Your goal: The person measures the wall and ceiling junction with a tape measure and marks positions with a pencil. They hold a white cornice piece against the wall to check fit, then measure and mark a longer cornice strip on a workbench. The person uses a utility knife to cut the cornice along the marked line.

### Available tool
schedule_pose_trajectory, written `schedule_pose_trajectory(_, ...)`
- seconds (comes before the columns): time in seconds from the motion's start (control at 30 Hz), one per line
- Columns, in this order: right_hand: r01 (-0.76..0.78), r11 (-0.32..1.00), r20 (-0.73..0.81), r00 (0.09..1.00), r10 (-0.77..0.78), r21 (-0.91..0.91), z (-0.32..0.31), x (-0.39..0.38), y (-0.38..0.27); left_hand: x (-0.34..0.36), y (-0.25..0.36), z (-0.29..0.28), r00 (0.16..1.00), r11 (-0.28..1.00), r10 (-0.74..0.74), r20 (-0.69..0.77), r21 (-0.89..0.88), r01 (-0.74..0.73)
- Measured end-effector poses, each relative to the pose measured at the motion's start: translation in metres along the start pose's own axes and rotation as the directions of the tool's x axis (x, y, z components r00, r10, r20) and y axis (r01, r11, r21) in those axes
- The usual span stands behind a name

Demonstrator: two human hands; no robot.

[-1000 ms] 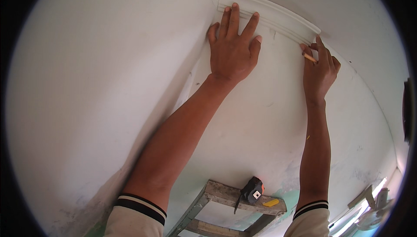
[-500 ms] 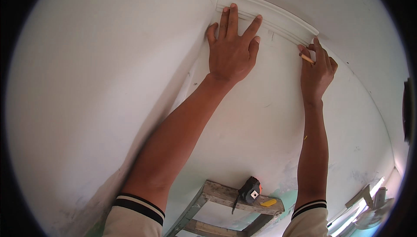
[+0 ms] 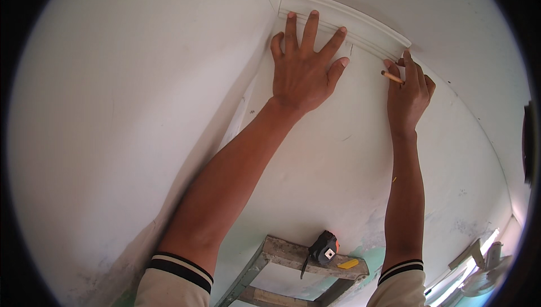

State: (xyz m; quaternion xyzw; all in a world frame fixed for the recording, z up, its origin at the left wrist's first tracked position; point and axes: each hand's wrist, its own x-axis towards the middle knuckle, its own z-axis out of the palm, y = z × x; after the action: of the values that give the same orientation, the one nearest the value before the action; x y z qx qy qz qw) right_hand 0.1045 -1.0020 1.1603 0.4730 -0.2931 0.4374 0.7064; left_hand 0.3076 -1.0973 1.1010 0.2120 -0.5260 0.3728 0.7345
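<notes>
A short length of white crown moulding (image 3: 344,15) lies up in the corner where the wall meets the ceiling. My left hand (image 3: 304,70) is spread flat, its fingertips pressing on the moulding's lower edge near the left wall. At the other end, my right hand (image 3: 410,96) touches the moulding's right end with thumb and fingertips. A pencil (image 3: 393,76) is held in that same hand, its end poking out to the left past the thumb. A short dark mark (image 3: 351,49) shows on the wall just below the moulding.
Below my arms stands a worn stepladder (image 3: 282,246). On its top lie a black tape measure (image 3: 323,247) and a small yellow object (image 3: 348,263). A fan (image 3: 479,281) is at the lower right. A dark object (image 3: 528,143) juts in at the right edge.
The moulding has shifted slightly left and down. My left fingers have spread wider, with the thumb further out. My right hand has moved a little left along with the moulding's end.
</notes>
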Motion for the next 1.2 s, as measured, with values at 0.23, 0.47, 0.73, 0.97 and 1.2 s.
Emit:
schedule_pose_trajectory(0.23,0.020,1.000,-0.006,1.000,-0.020,-0.011,0.000,-0.001,0.002,0.000,0.005,0.000,0.999,1.000,0.021,0.039,0.005,-0.021)
schedule_pose_trajectory(0.47,0.010,1.000,0.004,1.000,-0.010,0.002,-0.001,0.000,-0.001,0.003,0.011,-0.003,0.997,0.997,0.070,0.043,-0.045,-0.068)
schedule_pose_trajectory(0.73,0.001,1.000,-0.008,1.000,-0.001,-0.007,-0.002,-0.001,-0.001,0.004,0.019,-0.002,0.997,0.997,0.071,0.037,-0.014,-0.070)
schedule_pose_trajectory(0.97,-0.015,1.000,-0.050,0.999,0.015,0.001,-0.006,0.002,-0.001,0.004,0.021,0.000,0.998,0.998,0.052,0.044,-0.031,-0.051)
schedule_pose_trajectory(1.2,-0.096,0.917,-0.225,0.955,0.195,0.387,-0.033,0.005,-0.019,0.005,0.021,-0.002,0.998,0.998,0.033,0.045,-0.053,-0.031)
